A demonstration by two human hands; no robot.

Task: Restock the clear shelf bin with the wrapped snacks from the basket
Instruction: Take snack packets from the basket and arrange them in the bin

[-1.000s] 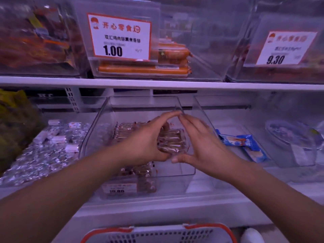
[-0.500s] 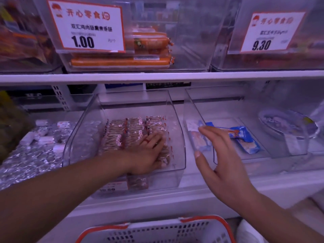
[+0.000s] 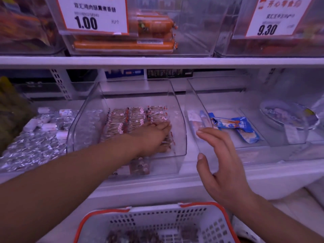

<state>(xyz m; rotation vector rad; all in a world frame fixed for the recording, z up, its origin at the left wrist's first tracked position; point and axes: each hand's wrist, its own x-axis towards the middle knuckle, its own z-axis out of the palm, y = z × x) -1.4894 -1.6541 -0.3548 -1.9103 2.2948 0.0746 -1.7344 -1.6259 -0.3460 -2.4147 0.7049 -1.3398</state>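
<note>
Two bare hands reach toward a store shelf. At the centre, the left hand (image 3: 154, 135) lies inside the clear shelf bin (image 3: 177, 120), fingers fairly straight and close together, pressing flat on the wrapped snacks (image 3: 129, 120), which lie in neat rows across the bin floor. More of the same snacks show behind the bin's lower front wall. Toward 3 o'clock from the bin, the right hand (image 3: 222, 167) hovers in the air with fingers loosely spread and empty, just in front of a neighbouring clear bin (image 3: 196, 95) holding blue packets (image 3: 240, 127). At 6 o'clock a white basket (image 3: 157, 223) with an orange rim sits below the shelf, a few dark wrapped snacks blurred at its bottom. At 9 o'clock lie silver foil sweets (image 3: 31, 146). At 12 o'clock, on the shelf above, orange sausages (image 3: 122, 44) sit behind a price card (image 3: 93, 14) reading 1.00; a second card (image 3: 275, 16) at 1 o'clock reads 9.30
</note>
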